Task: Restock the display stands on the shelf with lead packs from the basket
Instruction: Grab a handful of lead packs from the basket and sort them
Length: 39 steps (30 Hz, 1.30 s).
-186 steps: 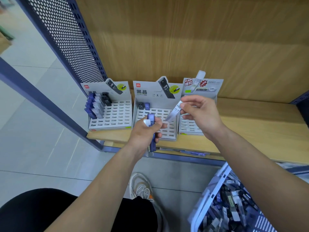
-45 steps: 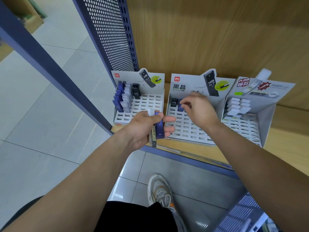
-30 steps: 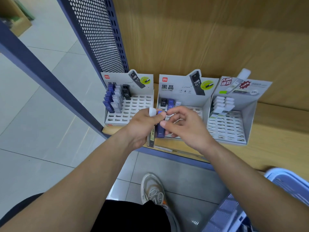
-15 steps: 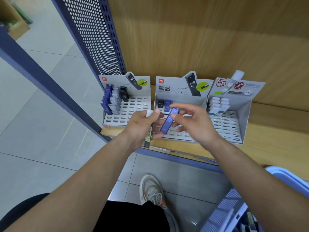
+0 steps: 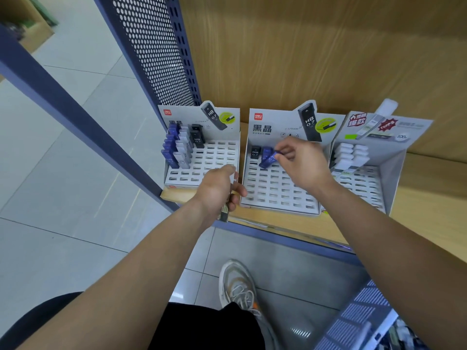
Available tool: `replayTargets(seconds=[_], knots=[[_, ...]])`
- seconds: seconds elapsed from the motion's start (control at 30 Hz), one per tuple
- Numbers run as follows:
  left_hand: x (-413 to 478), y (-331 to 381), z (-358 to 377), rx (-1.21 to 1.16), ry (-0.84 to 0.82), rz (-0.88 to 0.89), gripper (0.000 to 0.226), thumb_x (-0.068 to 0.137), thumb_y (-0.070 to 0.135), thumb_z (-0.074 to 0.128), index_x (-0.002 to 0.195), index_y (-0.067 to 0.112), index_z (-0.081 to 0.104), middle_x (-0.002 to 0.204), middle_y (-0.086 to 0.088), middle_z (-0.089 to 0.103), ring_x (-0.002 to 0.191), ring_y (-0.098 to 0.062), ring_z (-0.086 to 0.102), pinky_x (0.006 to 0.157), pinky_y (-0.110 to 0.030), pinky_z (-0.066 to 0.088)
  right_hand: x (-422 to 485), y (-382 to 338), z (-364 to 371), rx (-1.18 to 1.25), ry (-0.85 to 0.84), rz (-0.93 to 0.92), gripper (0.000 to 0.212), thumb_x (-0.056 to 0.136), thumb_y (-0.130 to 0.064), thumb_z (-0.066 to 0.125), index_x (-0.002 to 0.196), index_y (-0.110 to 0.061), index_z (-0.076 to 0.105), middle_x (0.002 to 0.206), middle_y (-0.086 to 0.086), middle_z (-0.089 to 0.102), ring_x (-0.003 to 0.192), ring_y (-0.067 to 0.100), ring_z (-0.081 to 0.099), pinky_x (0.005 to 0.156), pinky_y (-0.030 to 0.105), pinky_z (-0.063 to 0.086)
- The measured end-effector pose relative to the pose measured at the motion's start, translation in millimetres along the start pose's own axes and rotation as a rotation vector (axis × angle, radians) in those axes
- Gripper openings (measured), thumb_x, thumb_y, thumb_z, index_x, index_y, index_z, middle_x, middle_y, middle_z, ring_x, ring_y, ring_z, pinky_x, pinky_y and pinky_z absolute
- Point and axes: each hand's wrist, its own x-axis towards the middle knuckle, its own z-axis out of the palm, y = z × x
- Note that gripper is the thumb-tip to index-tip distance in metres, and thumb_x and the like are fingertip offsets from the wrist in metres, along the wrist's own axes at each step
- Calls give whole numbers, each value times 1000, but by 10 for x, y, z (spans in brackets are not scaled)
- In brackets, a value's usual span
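Observation:
Three slotted cardboard display stands sit side by side on the wooden shelf. My right hand point(image 5: 300, 162) pinches a blue lead pack point(image 5: 269, 160) tilted over the back row of the middle stand point(image 5: 275, 193), beside a black pack point(image 5: 255, 152) and another blue one standing there. My left hand point(image 5: 218, 190) hovers in front of the left stand point(image 5: 212, 160), gripping a dark lead pack point(image 5: 224, 210) and a white-capped one. The left stand holds several blue, grey and black packs; the right stand point(image 5: 364, 180) holds several white ones.
The perforated blue upright point(image 5: 156, 46) borders the shelf on the left. The blue basket point(image 5: 358, 322) with loose packs is at the bottom right on the tiled floor, next to my shoe point(image 5: 240, 286). The wooden shelf point(image 5: 429, 203) extends to the right.
My right hand took the blue pack from my left hand and carried it forward to the back row of the middle stand. My left hand stayed in place with the remaining packs.

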Motion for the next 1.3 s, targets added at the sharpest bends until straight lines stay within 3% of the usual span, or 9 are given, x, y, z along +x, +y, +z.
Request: replayTargets(seconds=[0.13,0.37,0.57,0.67,0.9,1.0,1.07,1.17,1.3], knots=[[56,-20,-17,-31,10,-33,29,105,31,42,91,10,56,58,-7,63,46,-17,41,47,-27,34,-41,43,-53,-9,-3,-47,10,91,-12,71,100,-13,73,85,-4,69,73,5,64,76,19,54],[26,-22,7,-15,-3,-31,32,105,33,44,87,10,58,60,-5,60,49,-16,41,47,-27,34,-35,22,-15,-124,-104,-171,14,93,-12,68,106,-11,74,96,4,75,87,19,70,84,36,56],[37,-17,23,-67,14,-43,41,105,33,41,85,6,64,61,-7,59,48,-17,41,47,-27,35,13,-7,160,-225,-88,-244,21,98,-14,60,112,-9,75,111,10,61,98,26,60,87,36,50],[62,-33,3,-80,-2,-22,43,103,28,37,90,2,68,60,-7,60,49,-17,43,49,-27,36,-4,11,217,-241,-77,-255,18,96,-12,62,107,-10,76,106,10,63,94,28,63,84,38,51],[86,-43,62,-23,-99,104,26,97,8,47,100,-1,71,70,-7,63,56,-16,50,56,-30,41,-236,-160,-97,95,113,-44,9,94,-17,67,90,-16,75,85,-5,71,72,9,67,76,29,57],[41,-74,167,57,-223,219,34,91,-4,49,88,13,78,83,-15,69,73,-29,59,70,-45,45,-509,-320,-362,424,-33,150,10,96,-21,64,93,-20,73,80,4,71,69,20,71,67,36,59],[-38,-83,271,129,-286,293,35,93,-3,56,96,23,80,101,-20,74,92,-36,66,86,-49,51,-680,-389,-501,477,-142,191,7,94,-24,67,98,-21,72,81,9,71,68,25,71,63,37,60],[-187,-55,449,124,-342,345,26,93,0,67,113,15,74,104,-19,75,98,-29,71,92,-39,55,-842,-392,-683,485,-153,194,8,90,-16,72,96,-21,74,79,8,71,64,20,70,62,35,59],[-398,11,707,75,-326,334,13,91,8,72,103,12,73,94,-7,78,85,-17,74,82,-28,61,-1004,-277,-1010,566,-90,240,3,90,-10,72,93,-11,72,74,6,70,66,15,67,65,36,59]])
